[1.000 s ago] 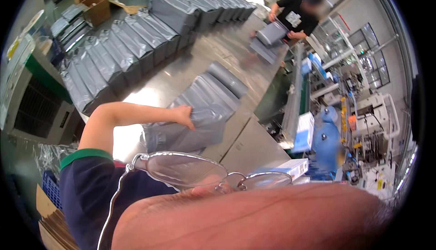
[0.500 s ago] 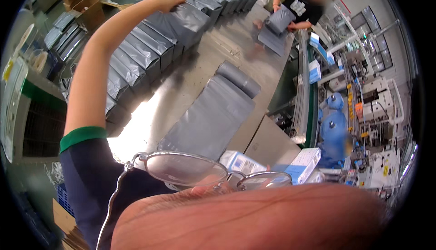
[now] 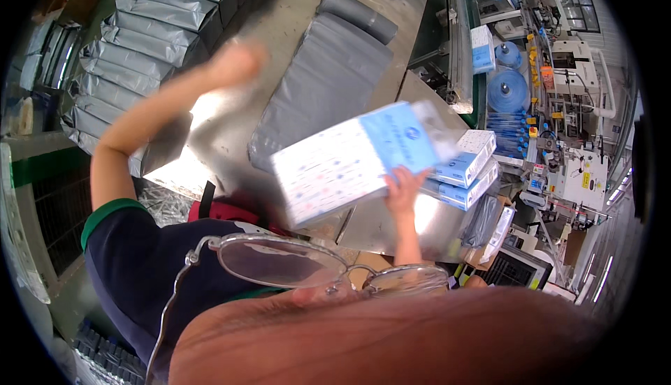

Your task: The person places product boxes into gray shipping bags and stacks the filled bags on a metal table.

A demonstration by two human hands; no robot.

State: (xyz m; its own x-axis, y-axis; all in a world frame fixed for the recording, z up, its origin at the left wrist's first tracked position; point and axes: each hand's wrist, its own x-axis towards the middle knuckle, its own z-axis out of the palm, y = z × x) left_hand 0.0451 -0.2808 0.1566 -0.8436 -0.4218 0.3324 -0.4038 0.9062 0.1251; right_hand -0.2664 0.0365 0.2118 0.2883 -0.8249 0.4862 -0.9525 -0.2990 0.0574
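Observation:
My right hand (image 3: 402,193) grips a flat white and blue box (image 3: 335,165) by its lower right edge, its thumb hidden. Tilted, the box hangs over the near end of a long flattened stack of grey plastic bags (image 3: 328,70). At the far end of that stack lies a rolled-up grey part (image 3: 358,16). Smeared by motion, my left hand (image 3: 241,60) is above the metal table (image 3: 290,8), between the grey bags and a row of grey wrapped parcels (image 3: 150,39). Its fingers cannot be made out.
More white and blue boxes (image 3: 465,168) are stacked at the table's right, beside a conveyor (image 3: 461,56). Blue round containers (image 3: 509,91) and machines stand beyond it. A red item (image 3: 227,216) lies near my left side, close to a white-and-green unit (image 3: 35,203).
My left hand has come off the grey parcels and back toward me. My right hand now shows, holding up a white and blue box. The view has shifted, and the co-worker's hands are out of it.

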